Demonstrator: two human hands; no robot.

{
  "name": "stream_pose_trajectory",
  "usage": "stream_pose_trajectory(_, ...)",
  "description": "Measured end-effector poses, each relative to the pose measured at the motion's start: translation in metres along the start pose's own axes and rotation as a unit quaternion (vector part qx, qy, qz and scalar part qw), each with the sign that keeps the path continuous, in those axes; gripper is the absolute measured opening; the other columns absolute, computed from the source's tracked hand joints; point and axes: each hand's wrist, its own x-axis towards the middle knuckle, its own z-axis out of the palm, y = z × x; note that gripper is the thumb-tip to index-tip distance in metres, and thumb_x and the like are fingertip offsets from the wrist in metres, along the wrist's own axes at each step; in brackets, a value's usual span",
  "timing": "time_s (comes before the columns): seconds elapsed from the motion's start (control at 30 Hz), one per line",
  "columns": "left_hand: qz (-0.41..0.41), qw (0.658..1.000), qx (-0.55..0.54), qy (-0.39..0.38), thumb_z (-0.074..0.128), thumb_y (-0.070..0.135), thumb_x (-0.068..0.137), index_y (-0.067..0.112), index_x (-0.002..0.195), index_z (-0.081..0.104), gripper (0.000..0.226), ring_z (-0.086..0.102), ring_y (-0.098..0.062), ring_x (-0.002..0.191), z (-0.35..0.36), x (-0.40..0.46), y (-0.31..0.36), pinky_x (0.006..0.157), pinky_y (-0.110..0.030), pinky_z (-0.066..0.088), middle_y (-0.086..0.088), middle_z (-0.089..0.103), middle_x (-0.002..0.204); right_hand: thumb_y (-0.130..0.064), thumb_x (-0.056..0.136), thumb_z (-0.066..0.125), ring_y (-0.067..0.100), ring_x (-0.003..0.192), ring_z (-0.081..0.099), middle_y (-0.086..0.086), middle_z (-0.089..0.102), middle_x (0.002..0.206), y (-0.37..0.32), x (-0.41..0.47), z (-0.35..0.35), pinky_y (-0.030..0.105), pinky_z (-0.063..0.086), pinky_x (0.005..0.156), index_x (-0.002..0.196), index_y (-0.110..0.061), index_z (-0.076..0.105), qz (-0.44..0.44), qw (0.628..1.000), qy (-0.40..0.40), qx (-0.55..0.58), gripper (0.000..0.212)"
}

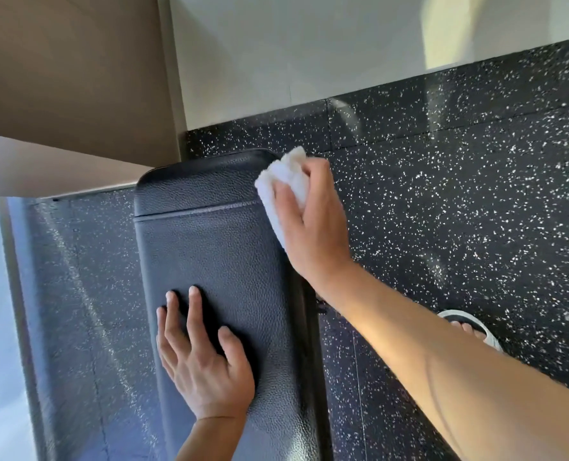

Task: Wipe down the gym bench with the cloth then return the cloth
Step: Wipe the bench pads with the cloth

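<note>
The speckled black rubber floor [442,194] fills most of the view and meets a pale wall [293,54] at the top, with a sandalled foot [469,329] showing beside the right forearm. The bench [209,254], a long black padded seat with a grained cover and a stitched seam near its far end, runs away from the person toward the wall. The right hand [313,227] is at the bench's far right edge, fingers curled over the white cloth [283,181] and pressing it against the side of the pad. The left hand [203,357] lies flat on the near part of the top, fingers straight and spread, holding nothing, apparently bracing. Wiping looks to be the step in hand, at the far right corner. The next move probably calls for drawing the cloth along the edge or across the top, which means the left hand must lift clear; returning the cloth comes later, and where it belongs is not in view
</note>
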Motion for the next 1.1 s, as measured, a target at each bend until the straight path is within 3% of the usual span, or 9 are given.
stream_pose_trajectory(0.13, 0.007, 1.000, -0.001, 0.002, 0.042, 0.035, 0.092, 0.024, 0.162, 0.039, 0.070, 0.025, -0.033, 0.157, 0.001, 0.000, -0.002, 0.127, -0.056, 0.019, -0.004, 0.028, 0.171, -0.045, 0.103, 0.048, 0.016, 0.095, 0.058, -0.004, 0.057, 0.114, 0.008, -0.015, 0.001, 0.041, 0.053, 0.075, 0.124, -0.019, 0.048, -0.015, 1.000, 0.009, -0.006, 0.033)
stream_pose_trajectory(0.37, 0.009, 1.000, -0.012, 0.004, 0.042, 0.036, 0.095, 0.031, 0.162, 0.036, 0.068, 0.023, -0.028, 0.158, 0.002, -0.001, -0.004, 0.128, -0.054, 0.019, 0.000, 0.028, 0.172, -0.034, 0.103, 0.067, 0.018, 0.089, 0.057, -0.004, 0.052, 0.107, 0.036, -0.182, -0.021, 0.039, 0.052, 0.076, 0.119, -0.014, 0.054, -0.042, 0.999, -0.010, 0.015, 0.029)
stream_pose_trajectory(0.47, 0.010, 1.000, -0.017, 0.008, 0.043, 0.037, 0.096, 0.033, 0.162, 0.036, 0.067, 0.023, -0.027, 0.159, 0.002, -0.002, -0.005, 0.127, -0.056, 0.020, 0.002, 0.028, 0.171, -0.032, 0.100, 0.071, 0.007, 0.094, 0.054, -0.015, 0.047, 0.112, 0.045, -0.239, -0.026, 0.023, 0.048, 0.084, 0.122, -0.018, 0.052, -0.047, 0.998, -0.025, -0.022, 0.032)
stream_pose_trajectory(0.6, 0.010, 0.999, -0.034, 0.011, 0.042, 0.041, 0.096, 0.037, 0.161, 0.036, 0.066, 0.023, -0.023, 0.159, 0.001, -0.002, -0.005, 0.126, -0.055, 0.021, 0.005, 0.029, 0.171, -0.034, 0.103, 0.062, -0.004, 0.092, 0.043, -0.015, 0.042, 0.110, 0.038, -0.222, -0.019, 0.010, 0.040, 0.079, 0.113, -0.013, 0.051, -0.096, 0.994, 0.011, -0.056, 0.025)
stream_pose_trajectory(0.63, 0.009, 0.999, -0.040, 0.012, 0.042, 0.042, 0.096, 0.038, 0.161, 0.036, 0.065, 0.022, -0.023, 0.159, 0.001, -0.003, -0.006, 0.127, -0.053, 0.020, 0.005, 0.029, 0.171, -0.037, 0.105, 0.058, -0.002, 0.094, 0.045, -0.014, 0.044, 0.112, 0.034, -0.207, -0.016, 0.011, 0.041, 0.079, 0.113, -0.013, 0.053, -0.101, 0.993, 0.023, -0.051, 0.026)
stream_pose_trajectory(0.77, 0.013, 0.998, -0.058, 0.004, 0.040, 0.044, 0.099, 0.037, 0.162, 0.034, 0.064, 0.018, -0.022, 0.160, 0.000, -0.004, -0.007, 0.129, -0.050, 0.014, 0.004, 0.025, 0.173, -0.034, 0.104, 0.056, 0.017, 0.105, 0.054, -0.007, 0.057, 0.118, 0.028, -0.156, -0.008, 0.041, 0.051, 0.084, 0.114, -0.025, 0.047, -0.087, 0.995, 0.050, -0.024, 0.016)
stream_pose_trajectory(0.93, 0.077, 0.995, -0.051, -0.046, 0.035, 0.039, 0.103, 0.033, 0.166, 0.026, 0.063, 0.008, -0.025, 0.162, -0.009, -0.031, -0.021, 0.131, -0.050, 0.007, 0.001, 0.016, 0.176, -0.041, 0.102, 0.056, 0.016, 0.104, 0.055, -0.005, 0.055, 0.119, 0.045, -0.219, -0.010, 0.032, 0.051, 0.085, 0.122, -0.022, 0.049, -0.110, 0.990, 0.067, -0.059, 0.028)
stream_pose_trajectory(1.03, 0.124, 0.990, -0.039, -0.056, 0.035, 0.034, 0.101, 0.032, 0.165, 0.029, 0.064, 0.010, -0.022, 0.163, -0.019, -0.114, -0.047, 0.131, -0.049, 0.012, 0.003, 0.018, 0.175, -0.028, 0.103, 0.059, 0.017, 0.106, 0.056, 0.005, 0.055, 0.120, 0.070, -0.316, -0.022, 0.032, 0.052, 0.091, 0.130, -0.014, 0.044, -0.115, 0.990, 0.053, -0.058, 0.034)
stream_pose_trajectory(1.1, 0.143, 0.987, -0.016, -0.067, 0.037, 0.030, 0.099, 0.028, 0.164, 0.032, 0.066, 0.014, -0.024, 0.162, -0.025, -0.185, -0.070, 0.128, -0.053, 0.019, 0.003, 0.020, 0.175, -0.029, 0.103, 0.058, 0.014, 0.112, 0.056, 0.001, 0.055, 0.126, 0.086, -0.385, -0.031, 0.033, 0.051, 0.098, 0.130, -0.011, 0.048, -0.102, 0.993, 0.019, -0.056, 0.033)
